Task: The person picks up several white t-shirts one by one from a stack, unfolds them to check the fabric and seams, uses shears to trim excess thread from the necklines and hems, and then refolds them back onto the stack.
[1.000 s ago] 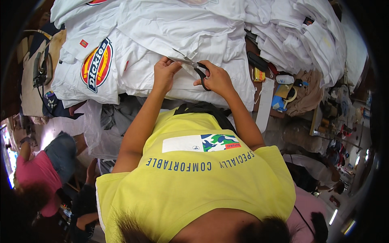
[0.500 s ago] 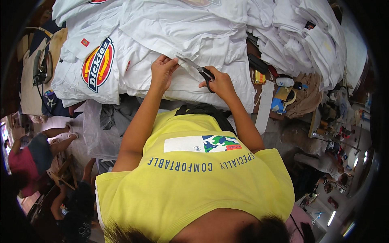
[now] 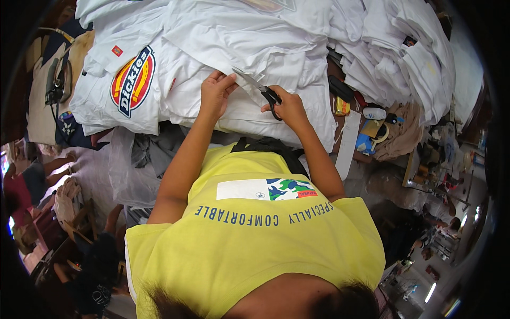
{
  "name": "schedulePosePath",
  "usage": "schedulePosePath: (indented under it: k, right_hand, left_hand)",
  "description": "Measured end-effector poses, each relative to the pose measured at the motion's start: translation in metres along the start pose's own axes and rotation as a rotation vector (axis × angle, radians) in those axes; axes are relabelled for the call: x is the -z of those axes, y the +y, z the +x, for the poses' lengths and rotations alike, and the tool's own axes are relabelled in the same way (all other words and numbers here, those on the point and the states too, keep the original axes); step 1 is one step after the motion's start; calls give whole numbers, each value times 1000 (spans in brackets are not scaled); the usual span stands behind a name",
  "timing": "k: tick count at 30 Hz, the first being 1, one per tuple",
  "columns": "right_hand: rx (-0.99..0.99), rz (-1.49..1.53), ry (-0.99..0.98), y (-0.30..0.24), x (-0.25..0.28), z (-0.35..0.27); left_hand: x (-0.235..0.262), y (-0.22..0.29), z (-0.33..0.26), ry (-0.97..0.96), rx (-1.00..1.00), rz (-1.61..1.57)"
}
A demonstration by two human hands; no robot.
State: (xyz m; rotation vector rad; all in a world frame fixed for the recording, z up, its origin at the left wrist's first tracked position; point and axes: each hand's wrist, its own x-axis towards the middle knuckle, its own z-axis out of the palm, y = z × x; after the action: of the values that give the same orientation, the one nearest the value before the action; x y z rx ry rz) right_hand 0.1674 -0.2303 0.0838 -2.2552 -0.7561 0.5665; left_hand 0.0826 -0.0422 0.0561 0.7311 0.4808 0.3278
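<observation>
A pair of scissors [image 3: 270,95] with black handles is held in my right hand [image 3: 290,109], fingers closed around its grips. Its silver blades point up and left across a white T-shirt [image 3: 300,87] on the table. Close to the blade tips, my left hand [image 3: 215,95] pinches thumb against fingers at the edge of the white cloth. Whether the blades touch the cloth there is too fine to tell. To the left lies a white shirt part with a large red, yellow and blue oval print [image 3: 132,81] and a small red label [image 3: 117,50].
More white shirts [image 3: 393,53] are heaped at the far right. Beside them lie a black case [image 3: 340,87], a tape roll [image 3: 380,133] and a white strip [image 3: 348,141]. An iron [image 3: 57,82] stands at the left, above a clear plastic bag [image 3: 130,175]. Other people are at the lower left and right.
The scissors have tilted slightly, their tips a little higher, while both hands stay nearly in place. At the left, the person in a pink top has shifted farther left.
</observation>
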Motion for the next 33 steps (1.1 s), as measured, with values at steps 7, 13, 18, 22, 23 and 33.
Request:
schedulePosePath:
  k: [7,13,18,22,23,33]
  right_hand:
    - [21,-140,6,-25,4,2]
    - [43,-119,25,-30,1,10]
    - [-12,2,-2,-15,-3,6]
    - [74,-85,69,-19,-8,9]
    - [72,-103,64,-25,-7,11]
    - [35,-106,44,-15,-15,21]
  left_hand:
    - [5,-3,4,-1,-22,-7]
    - [2,2,1,-14,-34,15]
    - [5,7,7,-6,-38,-30]
    - [6,8,7,5,-56,-26]
    - [7,7,8,1,-61,-21]
    - [4,15,6,22,-75,-29]
